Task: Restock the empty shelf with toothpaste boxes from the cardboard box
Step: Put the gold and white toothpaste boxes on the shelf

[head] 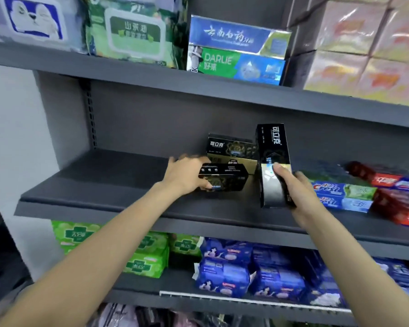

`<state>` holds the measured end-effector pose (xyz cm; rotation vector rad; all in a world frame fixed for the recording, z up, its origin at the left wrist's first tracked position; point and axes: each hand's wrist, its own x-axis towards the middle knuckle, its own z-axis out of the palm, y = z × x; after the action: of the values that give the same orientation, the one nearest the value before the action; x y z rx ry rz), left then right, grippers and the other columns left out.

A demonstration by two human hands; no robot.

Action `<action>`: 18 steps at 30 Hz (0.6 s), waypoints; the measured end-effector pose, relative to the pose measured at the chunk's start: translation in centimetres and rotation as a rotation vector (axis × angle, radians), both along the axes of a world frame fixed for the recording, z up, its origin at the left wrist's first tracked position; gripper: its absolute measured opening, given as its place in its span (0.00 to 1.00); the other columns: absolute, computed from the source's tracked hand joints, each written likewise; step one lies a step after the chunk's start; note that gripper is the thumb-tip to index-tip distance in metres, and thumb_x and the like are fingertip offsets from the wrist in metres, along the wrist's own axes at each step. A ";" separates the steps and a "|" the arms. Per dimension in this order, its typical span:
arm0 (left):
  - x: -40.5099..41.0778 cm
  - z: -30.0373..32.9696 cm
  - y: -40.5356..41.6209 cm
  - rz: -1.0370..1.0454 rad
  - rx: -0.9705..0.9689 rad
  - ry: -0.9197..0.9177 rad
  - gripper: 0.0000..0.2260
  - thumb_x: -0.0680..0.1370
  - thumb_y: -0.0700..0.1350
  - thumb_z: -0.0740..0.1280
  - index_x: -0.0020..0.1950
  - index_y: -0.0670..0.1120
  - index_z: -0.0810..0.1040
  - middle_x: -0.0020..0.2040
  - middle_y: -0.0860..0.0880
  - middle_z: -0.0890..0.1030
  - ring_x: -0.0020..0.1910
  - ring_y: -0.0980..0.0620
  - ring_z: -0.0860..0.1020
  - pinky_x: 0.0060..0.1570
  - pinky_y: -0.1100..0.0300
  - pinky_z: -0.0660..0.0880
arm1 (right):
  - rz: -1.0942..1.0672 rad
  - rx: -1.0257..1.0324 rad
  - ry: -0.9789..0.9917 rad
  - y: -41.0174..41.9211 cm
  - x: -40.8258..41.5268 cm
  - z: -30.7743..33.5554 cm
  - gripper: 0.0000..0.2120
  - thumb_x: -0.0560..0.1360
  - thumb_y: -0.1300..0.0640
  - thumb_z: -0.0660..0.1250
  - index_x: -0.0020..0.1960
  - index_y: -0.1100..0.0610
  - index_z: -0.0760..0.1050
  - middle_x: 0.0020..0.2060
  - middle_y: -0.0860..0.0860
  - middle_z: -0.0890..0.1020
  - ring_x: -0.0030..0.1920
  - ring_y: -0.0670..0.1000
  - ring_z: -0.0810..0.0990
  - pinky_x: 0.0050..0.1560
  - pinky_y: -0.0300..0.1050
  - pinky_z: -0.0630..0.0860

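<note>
The grey middle shelf (109, 178) is bare on its left half. My left hand (185, 174) grips a black toothpaste box (224, 177) lying flat near the shelf's middle. Behind it stands a black and gold toothpaste box (232, 151) against the back panel. My right hand (298, 192) holds another black toothpaste box (273, 161) upright by its lower end, just right of the other two. The cardboard box is out of view.
Crest boxes (340, 194) and red toothpaste boxes (397, 197) fill the shelf's right part. Darlie and blue toothpaste boxes (236, 50) and wet wipes (132, 31) sit on the shelf above. Green packs (149, 253) and blue packs (250, 270) lie below.
</note>
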<state>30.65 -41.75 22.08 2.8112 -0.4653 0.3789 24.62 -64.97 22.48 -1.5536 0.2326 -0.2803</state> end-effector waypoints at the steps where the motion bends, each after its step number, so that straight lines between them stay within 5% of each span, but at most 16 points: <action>1: 1.1 -0.1 -0.5 -0.013 0.039 -0.015 0.27 0.72 0.56 0.70 0.69 0.56 0.67 0.67 0.51 0.73 0.67 0.47 0.67 0.64 0.50 0.60 | -0.012 0.002 -0.011 -0.4 0.8 0.2 0.15 0.72 0.45 0.69 0.49 0.53 0.68 0.49 0.50 0.79 0.56 0.55 0.77 0.64 0.55 0.71; 5: 4.7 -0.6 -2.8 -0.047 0.129 -0.005 0.27 0.73 0.56 0.69 0.69 0.57 0.65 0.70 0.53 0.70 0.68 0.47 0.64 0.64 0.50 0.58 | -0.019 -0.002 -0.023 -1.2 3.6 0.2 0.26 0.70 0.42 0.70 0.62 0.55 0.72 0.56 0.51 0.80 0.59 0.55 0.77 0.63 0.53 0.72; 10: 8.2 -0.9 -4.9 -0.080 0.132 -0.056 0.28 0.73 0.57 0.69 0.71 0.57 0.65 0.70 0.49 0.68 0.69 0.47 0.64 0.64 0.48 0.60 | -0.042 0.010 -0.051 -2.3 5.5 0.0 0.17 0.71 0.45 0.70 0.56 0.51 0.75 0.53 0.51 0.82 0.55 0.54 0.80 0.61 0.52 0.74; 12: 9.5 -0.8 -5.7 -0.075 0.138 -0.096 0.28 0.73 0.56 0.68 0.72 0.57 0.64 0.69 0.48 0.67 0.69 0.46 0.63 0.64 0.48 0.60 | -0.035 -0.011 -0.072 -2.8 6.3 0.4 0.08 0.73 0.47 0.69 0.48 0.49 0.75 0.50 0.50 0.83 0.50 0.51 0.81 0.47 0.43 0.76; 15: 11.3 -1.1 -7.3 -0.079 0.162 -0.123 0.28 0.74 0.56 0.68 0.73 0.56 0.64 0.65 0.47 0.67 0.66 0.47 0.63 0.64 0.49 0.61 | -0.030 -0.043 -0.078 -3.3 7.3 0.9 0.06 0.75 0.48 0.66 0.43 0.48 0.72 0.41 0.47 0.80 0.39 0.46 0.77 0.21 0.31 0.66; 18: 13.0 -2.1 -8.4 -0.080 0.165 -0.077 0.28 0.75 0.54 0.68 0.73 0.55 0.64 0.64 0.47 0.65 0.66 0.46 0.61 0.64 0.47 0.61 | -0.007 -0.037 -0.089 -3.7 8.3 1.1 0.06 0.75 0.49 0.67 0.43 0.49 0.72 0.40 0.48 0.79 0.37 0.49 0.77 0.18 0.30 0.65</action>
<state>43.64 -50.13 20.00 2.9328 -0.6517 0.4527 32.95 -68.68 23.62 -1.5734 0.1643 -0.3600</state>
